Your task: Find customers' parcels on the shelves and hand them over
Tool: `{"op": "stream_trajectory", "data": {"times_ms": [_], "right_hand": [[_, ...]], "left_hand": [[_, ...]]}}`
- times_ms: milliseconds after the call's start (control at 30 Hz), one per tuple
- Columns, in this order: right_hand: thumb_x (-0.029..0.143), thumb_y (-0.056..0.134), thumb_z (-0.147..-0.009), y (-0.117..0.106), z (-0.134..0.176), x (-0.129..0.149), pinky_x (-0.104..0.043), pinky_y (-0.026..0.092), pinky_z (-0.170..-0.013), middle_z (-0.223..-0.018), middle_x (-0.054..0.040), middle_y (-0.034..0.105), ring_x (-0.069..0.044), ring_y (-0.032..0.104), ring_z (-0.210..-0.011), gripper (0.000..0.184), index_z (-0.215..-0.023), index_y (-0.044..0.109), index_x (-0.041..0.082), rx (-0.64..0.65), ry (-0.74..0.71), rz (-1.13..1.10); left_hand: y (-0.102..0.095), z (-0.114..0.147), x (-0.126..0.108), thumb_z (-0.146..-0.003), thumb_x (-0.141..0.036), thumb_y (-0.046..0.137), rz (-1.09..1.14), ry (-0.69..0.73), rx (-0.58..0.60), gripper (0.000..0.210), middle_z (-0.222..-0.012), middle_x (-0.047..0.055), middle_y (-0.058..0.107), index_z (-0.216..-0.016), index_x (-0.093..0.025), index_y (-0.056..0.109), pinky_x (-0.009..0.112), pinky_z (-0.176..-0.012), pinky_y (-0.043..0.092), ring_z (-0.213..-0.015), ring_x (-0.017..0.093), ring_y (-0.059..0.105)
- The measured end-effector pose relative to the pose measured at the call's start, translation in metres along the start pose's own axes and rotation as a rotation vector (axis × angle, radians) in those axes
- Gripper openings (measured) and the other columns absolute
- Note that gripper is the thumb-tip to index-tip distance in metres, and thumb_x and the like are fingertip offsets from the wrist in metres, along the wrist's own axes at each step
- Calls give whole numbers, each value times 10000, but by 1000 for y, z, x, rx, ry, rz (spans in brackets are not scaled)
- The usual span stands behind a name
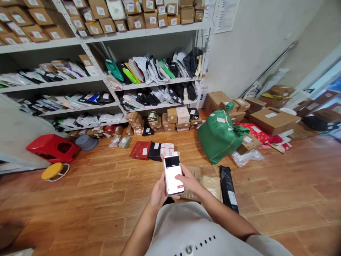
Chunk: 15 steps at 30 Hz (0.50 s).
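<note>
A smartphone (172, 181) with a lit, mostly white screen is held upright in front of my body. My left hand (159, 190) is closed around its left side. At its right edge is my right hand (189, 180), the thumb lying over the screen and the other fingers mostly hidden by the phone. A small red button shows low on the display; the text is too small to read. Just beyond the phone, a red packet (140, 150), a black packet (154, 151) and a pink-and-white packet (167, 147) lie in a row on the floor.
Metal shelves (149, 35) full of labelled boxes and bagged parcels stand ahead. A tied green sack (217, 137) and piled cartons (274, 119) are at the right. A red stool (52, 147) and a yellow-topped stool (52, 171) stand left. A long black parcel (228, 186) lies near my right arm.
</note>
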State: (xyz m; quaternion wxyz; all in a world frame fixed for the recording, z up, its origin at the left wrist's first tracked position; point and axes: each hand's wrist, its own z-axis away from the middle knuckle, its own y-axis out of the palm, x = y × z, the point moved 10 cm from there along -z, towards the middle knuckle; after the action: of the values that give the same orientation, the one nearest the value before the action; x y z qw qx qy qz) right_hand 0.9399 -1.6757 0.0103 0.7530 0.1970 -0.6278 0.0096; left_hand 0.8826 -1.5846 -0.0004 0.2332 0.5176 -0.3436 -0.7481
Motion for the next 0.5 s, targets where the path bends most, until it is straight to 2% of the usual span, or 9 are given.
{"op": "stream_trajectory", "data": {"times_ms": [100,167,233,367,500], "right_hand": [[278,615,-716,-8,-42,-1,-252,388,-589,-702,20,606,-145,519,-637,141,-812,622,176,-82,12,1],[374,549,-777,-8,-73,-2,-258,378,-565,-656,18,588,-144,505,-595,206,-779,604,175,-129,25,-8],[369,546,-764,-3,-106,0,-261,381,-553,-663,16,600,-150,514,-587,211,-820,610,175,-152,29,-11],[227,614,-663,18,-181,10,-262,416,-585,-803,11,660,-166,564,-662,316,-976,613,193,-195,3,1],[281,600,-702,44,-263,20,-263,421,-561,-816,10,665,-163,567,-635,301,-994,592,210,-276,-2,-35]], "left_hand": [[-11,-33,-14,-909,-426,497,-8,-51,-6,668,-1467,85,428,-1506,-302,225,488,-845,560,-1182,333,534],[-22,-59,-29,-903,-427,506,-6,-73,-1,687,-1471,88,422,-1510,-306,207,489,-833,567,-1179,334,537],[-33,-87,-50,-900,-430,505,4,-92,15,695,-1467,91,427,-1511,-311,195,495,-820,573,-1176,340,540],[-59,-150,-106,-900,-408,501,-1,-135,29,684,-1453,89,448,-1509,-314,204,496,-796,581,-1189,350,532],[-86,-210,-173,-881,-408,538,-61,-152,44,717,-1454,92,446,-1509,-307,207,472,-759,593,-1205,358,518]]}}
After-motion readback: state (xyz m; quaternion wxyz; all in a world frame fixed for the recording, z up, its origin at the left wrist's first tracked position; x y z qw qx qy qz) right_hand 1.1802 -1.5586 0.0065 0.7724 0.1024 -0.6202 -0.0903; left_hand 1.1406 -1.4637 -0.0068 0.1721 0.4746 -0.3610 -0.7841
